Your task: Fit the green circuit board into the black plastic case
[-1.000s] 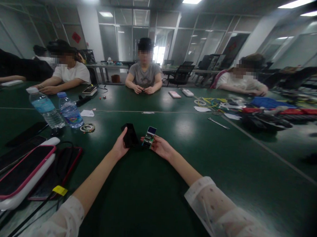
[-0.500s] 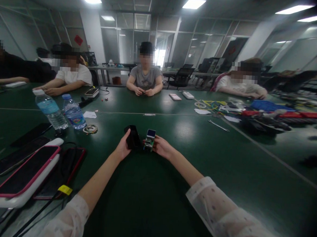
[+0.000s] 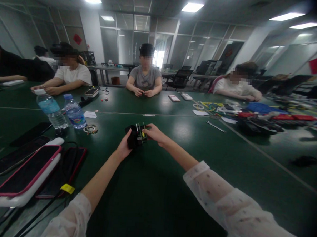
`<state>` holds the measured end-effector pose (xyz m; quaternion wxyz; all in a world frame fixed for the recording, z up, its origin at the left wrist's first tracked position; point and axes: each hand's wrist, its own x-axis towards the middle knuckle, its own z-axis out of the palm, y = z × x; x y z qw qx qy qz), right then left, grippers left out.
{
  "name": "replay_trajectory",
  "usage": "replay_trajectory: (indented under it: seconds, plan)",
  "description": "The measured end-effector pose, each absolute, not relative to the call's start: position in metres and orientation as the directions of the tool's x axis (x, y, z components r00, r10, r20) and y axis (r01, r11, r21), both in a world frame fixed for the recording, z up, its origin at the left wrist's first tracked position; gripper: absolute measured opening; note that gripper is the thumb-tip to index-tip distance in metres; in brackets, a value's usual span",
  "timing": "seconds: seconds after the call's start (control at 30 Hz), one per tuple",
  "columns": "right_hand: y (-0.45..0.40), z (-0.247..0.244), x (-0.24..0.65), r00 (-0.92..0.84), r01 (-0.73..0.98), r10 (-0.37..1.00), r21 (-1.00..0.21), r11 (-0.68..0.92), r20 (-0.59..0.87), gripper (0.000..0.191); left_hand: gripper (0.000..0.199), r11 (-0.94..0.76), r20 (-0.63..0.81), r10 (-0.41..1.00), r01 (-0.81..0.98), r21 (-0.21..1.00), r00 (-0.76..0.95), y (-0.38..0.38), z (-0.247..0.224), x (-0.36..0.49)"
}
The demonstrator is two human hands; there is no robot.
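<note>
Fingers of my left hand (image 3: 124,145) are wrapped round a black case (image 3: 131,140), held above the green table (image 3: 148,189). My right hand (image 3: 154,133) pinches a small circuit board (image 3: 141,134), which is turned edge-on. The board is up against the right side of the case; whether part of it sits inside is too small to tell. Some fingertips of my right hand are hidden behind the board.
Two water bottles (image 3: 51,109) stand at the left, beside a beaded bracelet (image 3: 90,129). Phones (image 3: 29,171) and cables lie at the near left. A wrench (image 3: 216,127) and a pile of tools (image 3: 266,119) are at the right. Several people sit across the table.
My right hand has moved left and slightly up with the circuit board, which has turned edge-on and closed the gap to the case. My left hand has barely moved.
</note>
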<state>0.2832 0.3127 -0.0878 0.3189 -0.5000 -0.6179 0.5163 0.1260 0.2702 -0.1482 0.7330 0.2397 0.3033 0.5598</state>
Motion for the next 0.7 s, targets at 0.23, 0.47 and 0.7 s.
replay_trajectory:
  seconds: [0.23, 0.47, 0.7]
  plan:
    - [0.316, -0.09, 0.27, -0.25, 0.576, 0.964, -0.787, 0.219, 0.085, 0.05, 0.051, 0.237, -0.183, 0.971, -0.683, 0.691, 0.153, 0.269, -0.145, 0.127]
    - [0.303, -0.086, 0.259, -0.293, 0.65, 0.93, -0.668, 0.363, 0.221, 0.049, 0.047, 0.258, -0.214, 0.965, -0.698, 0.668, 0.153, 0.266, -0.142, 0.126]
    - [0.309, -0.111, 0.271, -0.254, 0.352, 0.938, -0.881, 0.315, 0.234, 0.032, 0.044, 0.256, -0.232, 0.961, -0.794, 0.552, 0.149, 0.267, -0.142, 0.117]
